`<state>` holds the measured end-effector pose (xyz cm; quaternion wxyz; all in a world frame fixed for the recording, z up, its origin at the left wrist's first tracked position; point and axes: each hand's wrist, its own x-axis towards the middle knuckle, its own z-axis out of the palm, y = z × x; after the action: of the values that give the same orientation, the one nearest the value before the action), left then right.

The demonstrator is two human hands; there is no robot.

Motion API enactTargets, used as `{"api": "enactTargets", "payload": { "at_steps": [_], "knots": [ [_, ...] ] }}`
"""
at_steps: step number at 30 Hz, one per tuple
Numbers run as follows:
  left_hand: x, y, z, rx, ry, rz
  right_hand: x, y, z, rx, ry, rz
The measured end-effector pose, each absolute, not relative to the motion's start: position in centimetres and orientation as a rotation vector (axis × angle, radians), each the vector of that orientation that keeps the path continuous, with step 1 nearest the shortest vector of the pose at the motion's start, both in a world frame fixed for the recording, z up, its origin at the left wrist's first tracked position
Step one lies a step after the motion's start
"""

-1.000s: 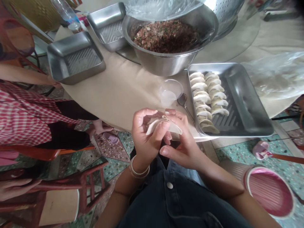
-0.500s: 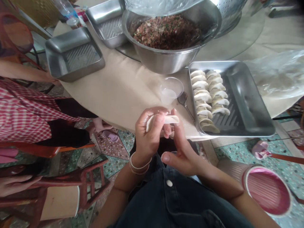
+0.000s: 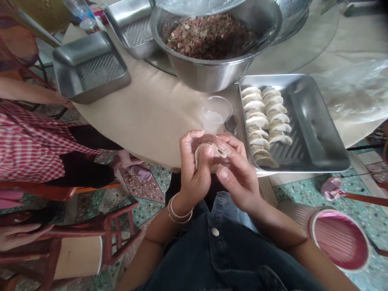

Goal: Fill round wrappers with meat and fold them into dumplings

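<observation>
My left hand cups a pale dumpling wrapper with its thumb pressed on the dough. My right hand closes on the same wrapper from the right, fingers pinching its upper edge. Both hands hover at the table's near edge, just below a small clear cup of water. A metal tray to the right holds two rows of folded dumplings. A large steel bowl of minced meat filling stands behind the cup.
Two empty metal trays sit at the back left. A spoon lies beside the cup. A person in a red checked shirt sits at left. A pink stool stands at lower right, a red chair at lower left.
My right hand has risen from below and closed over the wrapper. The wrapper has gone from a flat fold held sideways to being pinched between both hands.
</observation>
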<state>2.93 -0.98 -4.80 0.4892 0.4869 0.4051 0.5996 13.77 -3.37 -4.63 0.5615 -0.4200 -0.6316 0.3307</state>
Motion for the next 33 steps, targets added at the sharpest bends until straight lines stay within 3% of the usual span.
{"api": "enactTargets", "payload": {
  "at_steps": [10, 16, 26, 33],
  "knots": [
    [3.0, -1.9, -3.7, 0.867, 0.638, 1.349, 13.2, -1.9, -3.7, -1.174, -1.443, 0.194],
    [2.7, -0.2, -3.5, 0.639, 0.637, 1.079, 13.2, -1.6, -3.6, -1.164, -1.512, 0.166],
    [2.1, 0.1, -3.3, 0.603, 0.641, 1.077, 14.4, -2.3, -5.1, -1.192, -1.509, 0.054],
    [1.6, -0.4, -3.2, 0.7, 0.545, 1.078, 15.8, -2.5, -3.8, -1.145, -1.793, 0.025]
  ]
}}
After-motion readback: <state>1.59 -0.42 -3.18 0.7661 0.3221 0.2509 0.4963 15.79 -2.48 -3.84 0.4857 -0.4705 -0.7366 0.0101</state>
